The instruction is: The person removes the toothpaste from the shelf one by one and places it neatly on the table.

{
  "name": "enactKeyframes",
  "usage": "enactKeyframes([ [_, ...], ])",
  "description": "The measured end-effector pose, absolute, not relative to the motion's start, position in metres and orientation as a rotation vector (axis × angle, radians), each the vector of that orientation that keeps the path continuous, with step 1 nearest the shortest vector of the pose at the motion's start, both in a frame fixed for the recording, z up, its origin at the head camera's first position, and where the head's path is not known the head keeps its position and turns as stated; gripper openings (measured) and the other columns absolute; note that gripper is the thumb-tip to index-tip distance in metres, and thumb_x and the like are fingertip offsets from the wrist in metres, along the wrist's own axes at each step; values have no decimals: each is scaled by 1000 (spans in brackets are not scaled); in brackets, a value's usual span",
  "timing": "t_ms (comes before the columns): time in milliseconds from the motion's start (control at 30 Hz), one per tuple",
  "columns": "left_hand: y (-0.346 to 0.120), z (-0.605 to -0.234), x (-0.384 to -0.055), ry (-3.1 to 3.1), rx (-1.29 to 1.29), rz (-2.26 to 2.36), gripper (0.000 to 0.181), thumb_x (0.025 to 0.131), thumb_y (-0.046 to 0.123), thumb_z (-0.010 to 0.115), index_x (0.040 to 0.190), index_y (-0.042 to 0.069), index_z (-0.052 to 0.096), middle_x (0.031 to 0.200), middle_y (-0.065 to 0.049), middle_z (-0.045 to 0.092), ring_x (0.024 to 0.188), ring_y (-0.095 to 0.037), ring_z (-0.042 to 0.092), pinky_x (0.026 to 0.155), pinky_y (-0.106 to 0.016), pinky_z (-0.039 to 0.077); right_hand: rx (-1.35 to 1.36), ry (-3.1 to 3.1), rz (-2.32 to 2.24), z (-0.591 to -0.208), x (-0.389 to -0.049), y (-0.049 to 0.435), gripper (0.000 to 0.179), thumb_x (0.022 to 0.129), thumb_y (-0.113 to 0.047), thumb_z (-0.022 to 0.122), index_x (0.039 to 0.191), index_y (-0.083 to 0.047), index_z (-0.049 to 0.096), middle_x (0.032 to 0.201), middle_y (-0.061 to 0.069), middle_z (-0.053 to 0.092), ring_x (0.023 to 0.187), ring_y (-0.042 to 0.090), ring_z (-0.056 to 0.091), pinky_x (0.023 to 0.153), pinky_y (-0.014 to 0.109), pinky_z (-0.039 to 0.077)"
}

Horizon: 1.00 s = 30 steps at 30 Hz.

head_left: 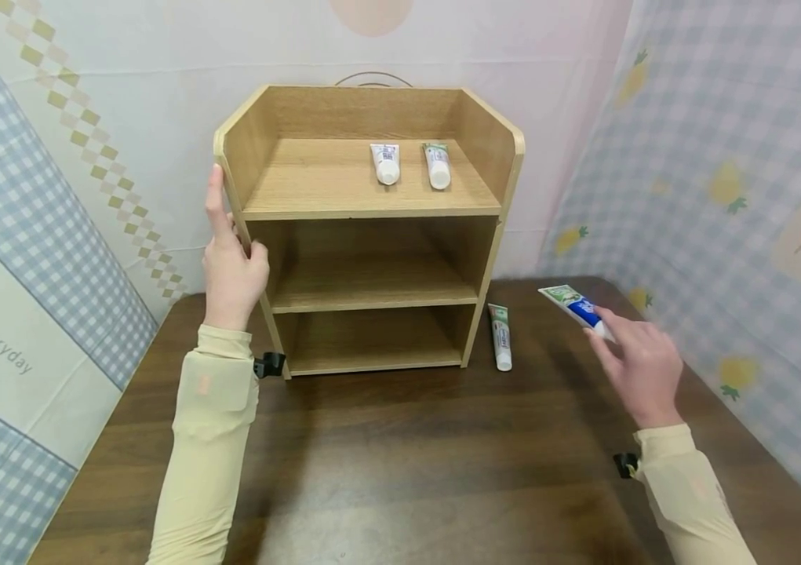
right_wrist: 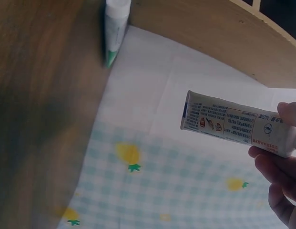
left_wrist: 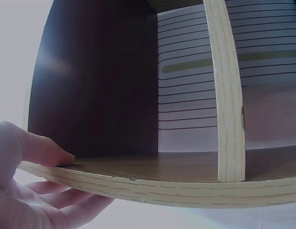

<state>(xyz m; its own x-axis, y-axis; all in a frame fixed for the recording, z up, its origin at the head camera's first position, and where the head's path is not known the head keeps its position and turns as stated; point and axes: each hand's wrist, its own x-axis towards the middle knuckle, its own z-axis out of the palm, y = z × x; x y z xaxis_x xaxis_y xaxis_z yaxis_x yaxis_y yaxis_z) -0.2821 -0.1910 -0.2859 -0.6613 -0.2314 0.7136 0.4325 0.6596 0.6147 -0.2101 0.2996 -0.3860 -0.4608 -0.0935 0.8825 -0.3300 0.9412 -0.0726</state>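
A wooden shelf point(head_left: 372, 205) stands on the table, and my left hand point(head_left: 233, 271) grips the front edge of its left side panel. In the left wrist view, the thumb point(left_wrist: 46, 149) lies inside the panel and the other fingers outside. Off to the right, my right hand point(head_left: 643, 365) pinches a blue, green and white toothpaste tube point(head_left: 575, 306) near its cap end, raised above the table. Printed text covers the tube's back point(right_wrist: 233, 123) in the right wrist view. Another toothpaste tube point(head_left: 501, 337) lies on the table by the shelf's right side.
Two white-capped tubes, one with purple print point(head_left: 386, 163) and one green and white point(head_left: 437, 165), lie on the top shelf board. Beneath it are two compartments. The dark wooden table point(head_left: 386, 463) meets patterned cloth point(head_left: 718, 204) on the right and at the back.
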Motion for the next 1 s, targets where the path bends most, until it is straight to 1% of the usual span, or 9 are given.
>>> enactKeyframes([
  [167, -192, -285, -281, -2056, -157, -1022, 86, 82, -2, 43, 152, 36, 11, 129, -24, 60, 64, -38, 52, 62, -41, 34, 317, -2048, 282, -392, -218, 303, 65, 94, -59, 42, 112, -4, 71, 96, 21, 73, 75, 37, 64, 63, 49, 43],
  [300, -191, -285, -281, -2056, -162, -1030, 86, 82, -2, 43, 152, 36, 11, 129, -25, 60, 68, -39, 55, 63, -41, 34, 320, -2092, 270, -398, -224, 307, 69, 94, -61, 39, 111, -3, 71, 94, 22, 73, 75, 38, 63, 62, 49, 44],
  [567, -191, -286, -282, -2058, -162, -1023, 86, 82, -1, 43, 152, 37, 11, 126, -26, 61, 67, -38, 53, 62, -40, 33, 299, -2190, 261, -414, -232, 314, 75, 91, -65, 33, 115, -4, 70, 97, 22, 73, 78, 39, 64, 64, 49, 46],
  [633, -191, -287, -282, -2059, -160, -1024, 86, 81, -1, 43, 152, 37, 11, 126, -25, 62, 67, -38, 53, 62, -40, 33, 302, -2202, 261, -418, -234, 316, 68, 92, -60, 40, 115, -4, 70, 98, 22, 73, 78, 39, 64, 64, 49, 46],
  [700, -191, -287, -282, -2060, -158, -1027, 86, 82, -1, 43, 152, 37, 11, 128, -24, 61, 68, -38, 54, 62, -40, 33, 305, -2212, 259, -421, -237, 317, 51, 92, -48, 57, 115, -4, 70, 97, 22, 73, 78, 39, 64, 64, 49, 46],
  [767, -191, -287, -282, -2060, -159, -1031, 86, 82, -1, 43, 152, 37, 11, 130, -23, 60, 70, -39, 56, 63, -41, 34, 308, -2222, 254, -424, -239, 318, 40, 85, -31, 73, 115, -4, 70, 96, 22, 73, 77, 39, 64, 64, 49, 46],
  [800, -191, -286, -282, -2060, -159, -1030, 86, 82, -1, 43, 152, 36, 11, 131, -23, 60, 71, -39, 57, 64, -42, 35, 307, -2227, 254, -425, -240, 318, 40, 80, -23, 77, 114, -4, 70, 96, 22, 73, 77, 39, 64, 64, 49, 45],
  [867, -191, -286, -282, -2057, -160, -1031, 86, 82, -1, 43, 152, 36, 11, 132, -23, 59, 74, -40, 58, 64, -43, 36, 301, -2238, 253, -427, -241, 319, 45, 71, -13, 82, 114, -4, 70, 95, 22, 73, 75, 39, 64, 63, 49, 45],
  [1000, -192, -286, -282, -2055, -160, -1026, 85, 82, -1, 43, 152, 35, 11, 131, -23, 60, 75, -40, 59, 65, -43, 37, 275, -2264, 265, -432, -242, 320, 43, 72, -14, 82, 112, -4, 70, 93, 23, 73, 73, 39, 64, 62, 50, 44],
])
